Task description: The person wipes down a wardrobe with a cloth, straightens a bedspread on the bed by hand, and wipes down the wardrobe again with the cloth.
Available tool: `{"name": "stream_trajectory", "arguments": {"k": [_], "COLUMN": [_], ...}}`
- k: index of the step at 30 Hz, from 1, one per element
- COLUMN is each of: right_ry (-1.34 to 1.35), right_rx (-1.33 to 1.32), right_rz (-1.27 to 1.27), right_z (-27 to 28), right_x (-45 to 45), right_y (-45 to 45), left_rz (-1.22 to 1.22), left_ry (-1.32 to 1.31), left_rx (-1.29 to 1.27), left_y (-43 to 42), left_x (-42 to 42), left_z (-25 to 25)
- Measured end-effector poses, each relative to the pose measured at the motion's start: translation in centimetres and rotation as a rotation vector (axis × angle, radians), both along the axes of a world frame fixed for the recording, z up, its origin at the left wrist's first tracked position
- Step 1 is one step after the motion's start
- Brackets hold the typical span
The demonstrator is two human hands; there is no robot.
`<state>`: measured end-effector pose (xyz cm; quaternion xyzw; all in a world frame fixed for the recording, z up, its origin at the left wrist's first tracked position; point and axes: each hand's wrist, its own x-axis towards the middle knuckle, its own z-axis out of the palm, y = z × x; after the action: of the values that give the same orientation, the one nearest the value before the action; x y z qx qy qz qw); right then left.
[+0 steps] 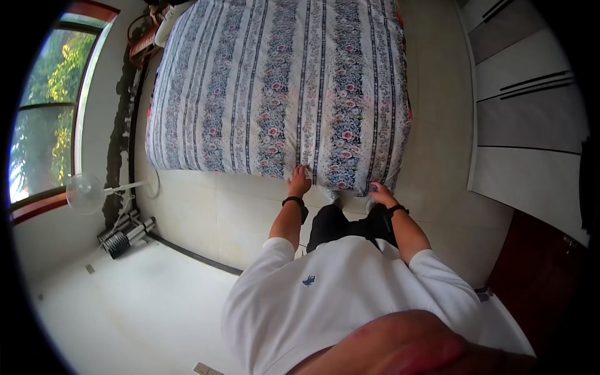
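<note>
A striped floral cover [269, 87] lies spread over the bed, its near edge hanging just ahead of my feet. My left hand [299, 181] touches that edge near the middle, its fingers bent onto the fabric; whether they pinch it is too small to tell. Near the right corner of the same edge is my right hand [382, 194], with thumb and fingers close to the cloth. Its grip is also unclear. Both wrists wear black bands. The cover looks mostly flat, with small creases along the near edge.
A white fan [85, 193] stands at the left by the window, near some dumbbells [119, 240]. Grey and white cabinets [531, 112] line the right side, with a dark red door [531, 269] below. Part of another person [167, 26] shows beside a chair [144, 45].
</note>
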<state>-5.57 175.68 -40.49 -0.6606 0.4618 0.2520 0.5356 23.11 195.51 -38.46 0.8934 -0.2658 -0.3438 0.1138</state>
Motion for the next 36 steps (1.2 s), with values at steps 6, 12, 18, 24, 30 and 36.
{"name": "stream_trajectory", "arguments": {"k": [6, 12, 18, 24, 30, 36], "right_ry": [0.162, -0.360, 0.331, 0.158, -0.169, -0.384], "right_rx": [-0.512, -0.321, -0.038, 0.476, 0.680, 0.701], "right_rz": [-0.457, -0.804, -0.863, -1.071, -1.206, -1.370], "right_z": [-3.9, -5.0, -6.2, -3.5, -5.2, -6.8], "right_x": [0.0, -2.7, -2.6, -3.9, -5.6, -1.2], "right_y": [0.2, 1.4, 1.3, 5.8, 10.3, 9.9], "left_rz": [0.841, 1.229, 1.261, 1.321, 1.367, 1.391], "left_ry": [-0.111, 0.809, 0.966, 0.930, 0.706, 0.399], "left_rx": [-0.257, -0.443, -0.297, -0.487, -0.723, -0.525], "left_y": [-0.4, 3.4, -0.2, 1.3, 2.9, 2.6], "left_x": [4.6, 2.3, -4.2, -4.6, 1.2, 4.4], "left_z": [-2.4, -5.5, -4.3, -7.3, -9.5, -9.6]}}
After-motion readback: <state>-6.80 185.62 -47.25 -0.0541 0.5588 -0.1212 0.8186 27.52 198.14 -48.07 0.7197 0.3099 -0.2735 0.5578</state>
